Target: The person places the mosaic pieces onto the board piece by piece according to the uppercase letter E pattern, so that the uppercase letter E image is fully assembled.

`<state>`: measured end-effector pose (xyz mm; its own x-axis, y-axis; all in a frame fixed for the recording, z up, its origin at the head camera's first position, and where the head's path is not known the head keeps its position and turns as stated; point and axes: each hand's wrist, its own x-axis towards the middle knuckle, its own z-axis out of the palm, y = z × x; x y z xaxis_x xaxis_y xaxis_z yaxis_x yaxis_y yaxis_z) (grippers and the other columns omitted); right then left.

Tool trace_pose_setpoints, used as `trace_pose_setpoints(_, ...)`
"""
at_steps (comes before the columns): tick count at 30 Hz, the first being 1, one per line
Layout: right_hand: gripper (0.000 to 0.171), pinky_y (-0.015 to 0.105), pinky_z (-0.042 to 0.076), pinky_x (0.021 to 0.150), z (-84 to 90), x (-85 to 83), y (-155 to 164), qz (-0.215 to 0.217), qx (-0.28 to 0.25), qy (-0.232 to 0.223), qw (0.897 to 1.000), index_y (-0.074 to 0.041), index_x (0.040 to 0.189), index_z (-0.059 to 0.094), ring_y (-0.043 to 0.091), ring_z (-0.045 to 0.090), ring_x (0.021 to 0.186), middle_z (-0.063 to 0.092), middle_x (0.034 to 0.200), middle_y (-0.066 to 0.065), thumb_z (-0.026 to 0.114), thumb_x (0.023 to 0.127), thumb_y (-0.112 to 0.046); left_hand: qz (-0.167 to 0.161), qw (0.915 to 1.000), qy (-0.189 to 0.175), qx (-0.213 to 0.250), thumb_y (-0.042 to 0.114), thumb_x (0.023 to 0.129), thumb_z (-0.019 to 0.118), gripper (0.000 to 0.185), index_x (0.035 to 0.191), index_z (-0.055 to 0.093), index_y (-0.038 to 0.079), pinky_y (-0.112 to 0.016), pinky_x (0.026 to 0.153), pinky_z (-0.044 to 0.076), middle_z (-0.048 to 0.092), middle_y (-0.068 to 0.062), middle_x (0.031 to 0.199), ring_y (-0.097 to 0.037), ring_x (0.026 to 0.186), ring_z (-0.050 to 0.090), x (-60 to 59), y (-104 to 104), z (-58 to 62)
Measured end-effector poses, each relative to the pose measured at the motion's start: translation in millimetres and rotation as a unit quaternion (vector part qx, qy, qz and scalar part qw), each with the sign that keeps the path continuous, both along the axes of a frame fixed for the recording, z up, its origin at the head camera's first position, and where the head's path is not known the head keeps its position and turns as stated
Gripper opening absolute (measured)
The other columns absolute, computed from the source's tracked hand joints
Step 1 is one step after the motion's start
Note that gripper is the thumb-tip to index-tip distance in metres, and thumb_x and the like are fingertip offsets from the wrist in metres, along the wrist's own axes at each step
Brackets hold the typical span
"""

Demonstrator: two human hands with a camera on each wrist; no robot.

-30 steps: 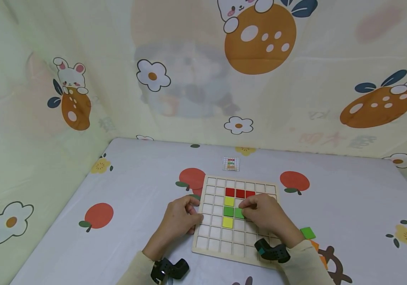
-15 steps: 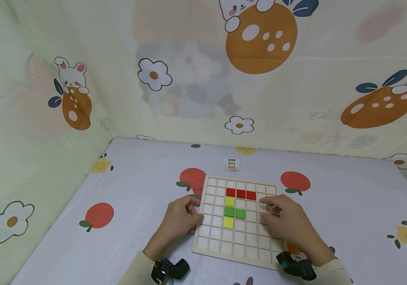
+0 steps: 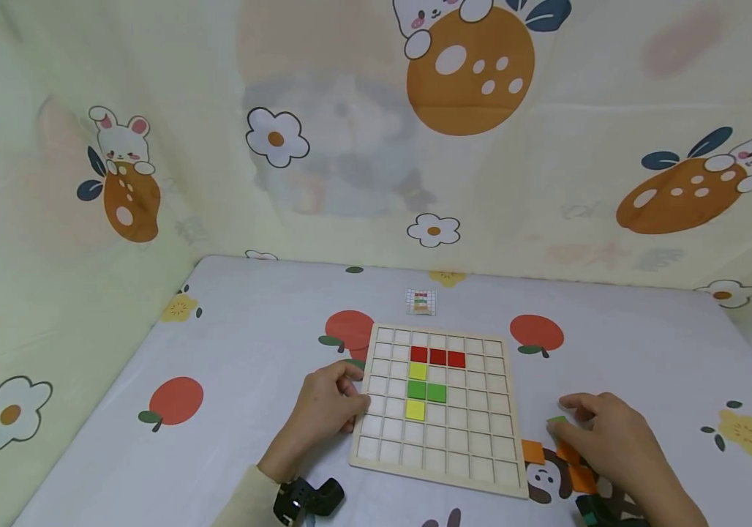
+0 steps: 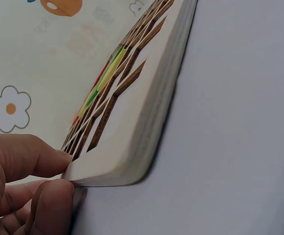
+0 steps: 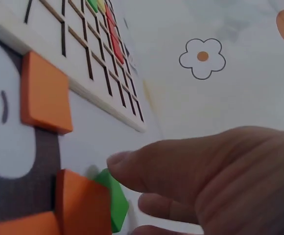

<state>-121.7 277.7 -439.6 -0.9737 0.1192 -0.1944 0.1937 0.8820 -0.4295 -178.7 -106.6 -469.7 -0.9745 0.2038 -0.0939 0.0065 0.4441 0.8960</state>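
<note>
Since a second ago the right hand [image 3: 613, 439] has left the board [image 3: 438, 406] and moved off to its right, down to the loose tiles on the table [image 3: 231, 410]. It now reaches onto a green tile [image 3: 557, 420]; the right wrist view shows a fingertip [image 5: 120, 164] touching the tile's top edge, with the other fingers curled below it, and whether the tile is actually pinched cannot be told. That green tile lies on the table just right of the board's lower right corner, touching an orange tile [image 5: 83, 203] in front of it. Another orange tile [image 5: 45, 93] lies flat just beside the board's edge.

On the board three red tiles [image 3: 437, 357] sit in a row, with a yellow tile [image 3: 418, 371] under the first, two green tiles [image 3: 426, 391] side by side below that, and a second yellow tile [image 3: 415, 410] lower again. These are unchanged.

The left hand [image 3: 323, 413] stays at the board's left edge, thumb on top and fingers [image 4: 49, 205] under the corner, gripping it. A small pattern card [image 3: 420, 301] lies on the table beyond the board.
</note>
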Motion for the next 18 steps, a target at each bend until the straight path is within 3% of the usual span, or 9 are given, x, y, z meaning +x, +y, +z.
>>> trace_pose_setpoints(4,0.058,0.049,0.056,0.075,-0.3,3.4,0,-0.015,0.005,-0.035,0.999,0.004,0.117,0.072,0.029,0.061,0.09,0.066,0.097,0.014,0.083,0.084,-0.042,-0.005,0.9999,-0.001,0.009,0.004,0.084,0.074,0.031,0.113,0.065,0.001,-0.027,0.047,0.053,0.062,-0.005,0.077,-0.013,0.046,0.058,-0.9,-1,-1.0)
trace_pose_setpoints(8,0.054,0.042,0.053,0.07,-0.3,5.4,-4,-0.033,0.01,-0.052,0.998,0.003,0.111,0.073,0.026,0.057,0.086,0.064,0.091,0.011,0.085,0.082,-0.04,-0.006,1.0,0.0,0.007,0.004,0.084,0.075,0.031,0.114,0.065,0.001,-0.026,0.048,0.053,0.062,-0.004,0.076,-0.013,0.046,0.058,-0.9,-2,-1.3)
trace_pose_setpoints(12,0.041,0.034,0.046,0.063,0.2,4.9,-9,-0.032,0.014,-0.032,0.999,0.0,0.103,0.075,0.023,0.055,0.081,0.061,0.084,0.006,0.084,0.081,-0.033,-0.004,1.0,0.003,0.002,0.003,0.084,0.075,0.032,0.114,0.065,0.0,-0.026,0.047,0.053,0.062,-0.004,0.075,-0.012,0.046,0.058,-0.4,-1,-0.9)
trace_pose_setpoints(18,0.029,0.033,0.043,0.059,0.1,1.7,-16,-0.009,0.008,0.008,1.0,-0.003,0.098,0.074,0.021,0.053,0.077,0.059,0.08,0.002,0.081,0.08,-0.025,-0.003,1.0,0.003,0.001,0.002,0.084,0.075,0.032,0.114,0.065,0.001,-0.025,0.047,0.052,0.062,-0.004,0.075,-0.013,0.046,0.057,0.4,-1,-0.6)
